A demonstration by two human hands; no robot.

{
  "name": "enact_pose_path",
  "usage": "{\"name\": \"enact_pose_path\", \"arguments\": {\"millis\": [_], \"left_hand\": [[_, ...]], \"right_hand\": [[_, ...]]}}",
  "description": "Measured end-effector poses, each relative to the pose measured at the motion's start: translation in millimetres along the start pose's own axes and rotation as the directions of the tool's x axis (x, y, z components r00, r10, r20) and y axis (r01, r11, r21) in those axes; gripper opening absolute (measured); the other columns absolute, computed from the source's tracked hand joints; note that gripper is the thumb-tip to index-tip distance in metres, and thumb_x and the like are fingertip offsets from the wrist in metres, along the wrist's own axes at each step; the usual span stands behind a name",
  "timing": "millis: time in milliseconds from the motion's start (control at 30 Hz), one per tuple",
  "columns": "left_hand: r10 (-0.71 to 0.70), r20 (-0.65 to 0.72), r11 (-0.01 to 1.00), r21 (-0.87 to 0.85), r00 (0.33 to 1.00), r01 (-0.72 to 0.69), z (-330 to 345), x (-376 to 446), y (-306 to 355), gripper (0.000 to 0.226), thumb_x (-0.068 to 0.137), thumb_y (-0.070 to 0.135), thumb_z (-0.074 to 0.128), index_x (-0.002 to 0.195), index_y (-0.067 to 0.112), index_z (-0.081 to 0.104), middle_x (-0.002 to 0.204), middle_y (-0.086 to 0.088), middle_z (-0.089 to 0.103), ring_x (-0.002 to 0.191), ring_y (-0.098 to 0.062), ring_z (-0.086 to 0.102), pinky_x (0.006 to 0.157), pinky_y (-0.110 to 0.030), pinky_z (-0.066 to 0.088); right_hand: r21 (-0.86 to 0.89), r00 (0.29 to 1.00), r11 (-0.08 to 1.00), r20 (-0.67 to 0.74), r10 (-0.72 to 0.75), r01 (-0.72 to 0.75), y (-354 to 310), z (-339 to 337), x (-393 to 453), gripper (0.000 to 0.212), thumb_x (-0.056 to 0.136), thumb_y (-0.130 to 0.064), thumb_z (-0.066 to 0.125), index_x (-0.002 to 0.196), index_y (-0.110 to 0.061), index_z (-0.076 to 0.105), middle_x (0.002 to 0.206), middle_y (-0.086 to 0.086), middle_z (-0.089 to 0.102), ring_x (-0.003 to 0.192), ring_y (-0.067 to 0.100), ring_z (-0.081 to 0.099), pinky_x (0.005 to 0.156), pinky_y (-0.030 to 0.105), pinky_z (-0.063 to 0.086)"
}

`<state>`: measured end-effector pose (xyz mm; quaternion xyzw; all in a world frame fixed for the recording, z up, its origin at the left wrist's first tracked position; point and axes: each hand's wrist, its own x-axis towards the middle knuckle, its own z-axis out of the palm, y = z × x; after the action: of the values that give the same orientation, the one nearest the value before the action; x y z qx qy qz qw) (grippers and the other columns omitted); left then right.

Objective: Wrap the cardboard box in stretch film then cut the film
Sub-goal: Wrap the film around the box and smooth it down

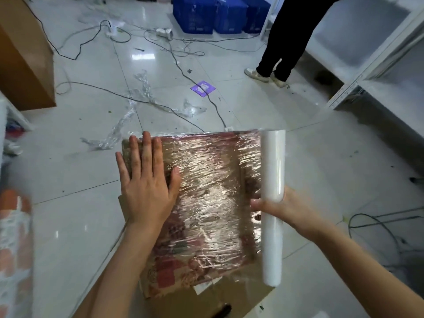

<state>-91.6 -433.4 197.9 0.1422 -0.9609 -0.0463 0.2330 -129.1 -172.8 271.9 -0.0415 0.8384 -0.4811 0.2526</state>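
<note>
A flat cardboard box (206, 203) with a red printed pattern lies on the floor in front of me, its top covered in shiny, wrinkled stretch film. My left hand (146, 180) lies flat on the box's left part, fingers spread, pressing the film down. My right hand (280, 207) grips the white stretch film roll (273, 198) near its middle. The roll lies along the box's right edge, with film running from it onto the box top.
Plain brown cardboard (206, 301) sticks out under the box's near edge. Film scraps (128, 120) and cables (160, 104) litter the tiled floor beyond. A person's legs (284, 42) stand at the back right, near blue crates (218, 14). White shelving (378, 65) stands right, a brown box (23, 60) left.
</note>
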Motion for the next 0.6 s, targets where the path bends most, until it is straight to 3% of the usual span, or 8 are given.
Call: {"name": "enact_pose_path", "arguments": {"millis": [33, 100, 233, 367, 400, 500, 600], "left_hand": [[-0.005, 0.005, 1.0, 0.001, 1.0, 0.005, -0.2, 0.7, -0.3, 0.066, 0.097, 0.046, 0.019, 0.151, 0.01, 0.006, 0.159, -0.008, 0.001, 0.146, -0.024, -0.004, 0.118, -0.05, 0.001], [-0.014, 0.01, 1.0, 0.0, 1.0, 0.014, -0.3, 2.6, -0.5, 0.066, 0.097, 0.047, 0.016, 0.151, 0.011, 0.005, 0.158, -0.007, -0.001, 0.146, -0.023, -0.005, 0.118, -0.049, 0.0], [-0.024, 0.014, 1.0, 0.009, 1.0, 0.023, 2.6, 10.4, 0.0, 0.066, 0.097, 0.048, 0.015, 0.15, 0.01, 0.004, 0.158, -0.007, 0.001, 0.146, -0.021, -0.007, 0.118, -0.047, -0.001], [-0.037, 0.006, 0.999, 0.022, 0.999, 0.037, 3.7, 15.4, -2.0, 0.067, 0.097, 0.046, 0.02, 0.149, 0.009, 0.001, 0.158, -0.009, 0.003, 0.146, -0.023, -0.003, 0.118, -0.047, 0.001], [-0.041, 0.01, 0.999, 0.027, 0.999, 0.041, 3.1, 16.0, -2.6, 0.067, 0.096, 0.046, 0.02, 0.149, 0.009, 0.001, 0.159, -0.01, 0.004, 0.146, -0.024, -0.002, 0.118, -0.048, 0.001], [-0.05, 0.019, 0.998, 0.029, 0.999, 0.05, 1.3, 18.4, -1.2, 0.068, 0.096, 0.046, 0.019, 0.15, 0.008, 0.004, 0.158, -0.012, 0.006, 0.146, -0.027, 0.0, 0.118, -0.048, 0.001], [-0.055, 0.022, 0.997, 0.046, 0.998, 0.054, 1.3, 23.4, 1.9, 0.068, 0.095, 0.047, 0.017, 0.15, 0.008, 0.005, 0.158, -0.011, 0.004, 0.146, -0.026, -0.001, 0.118, -0.047, -0.001]], "right_hand": [[0.014, 0.999, 1.0, 0.047, 0.005, -0.006, -1.5, -1.7, -0.3, 0.06, 0.055, -0.043, 0.079, 0.096, -0.004, 0.059, 0.075, 0.008, 0.071, 0.071, 0.019, 0.07, 0.068, 0.034, 0.058], [0.016, 0.996, 1.0, 0.086, -0.007, 0.006, -2.2, -5.0, 3.1, 0.062, 0.055, -0.041, 0.079, 0.095, 0.0, 0.058, 0.07, 0.006, 0.07, 0.066, 0.017, 0.068, 0.062, 0.028, 0.055], [0.013, 1.0, 1.0, -0.012, -0.008, 0.008, 8.3, -14.8, 16.9, 0.037, 0.074, -0.024, 0.078, 0.098, -0.015, 0.052, 0.078, 0.002, 0.062, 0.063, 0.002, 0.062, 0.056, 0.017, 0.05], [-0.034, 1.0, 0.999, 0.017, -0.01, 0.01, 24.5, -25.1, 25.7, 0.056, 0.071, -0.039, 0.072, 0.111, -0.012, 0.045, 0.094, 0.007, 0.055, 0.079, 0.005, 0.058, 0.071, 0.028, 0.051], [-0.026, 1.0, 1.0, 0.029, -0.002, 0.002, 26.2, -26.6, 27.6, 0.054, 0.072, -0.036, 0.067, 0.113, -0.01, 0.042, 0.094, 0.006, 0.053, 0.078, -0.001, 0.056, 0.073, 0.025, 0.05], [-0.091, 0.997, 0.993, 0.037, -0.07, 0.073, 31.4, -31.6, 29.8, 0.029, 0.089, -0.017, 0.061, 0.107, -0.007, 0.041, 0.086, -0.005, 0.047, 0.066, -0.017, 0.051, 0.061, 0.006, 0.043], [-0.117, 0.982, 0.978, -0.057, -0.178, 0.171, 35.8, -37.1, 26.7, 0.035, 0.078, -0.038, 0.061, 0.104, -0.018, 0.049, 0.09, -0.008, 0.057, 0.077, -0.007, 0.058, 0.063, 0.012, 0.048]]}}
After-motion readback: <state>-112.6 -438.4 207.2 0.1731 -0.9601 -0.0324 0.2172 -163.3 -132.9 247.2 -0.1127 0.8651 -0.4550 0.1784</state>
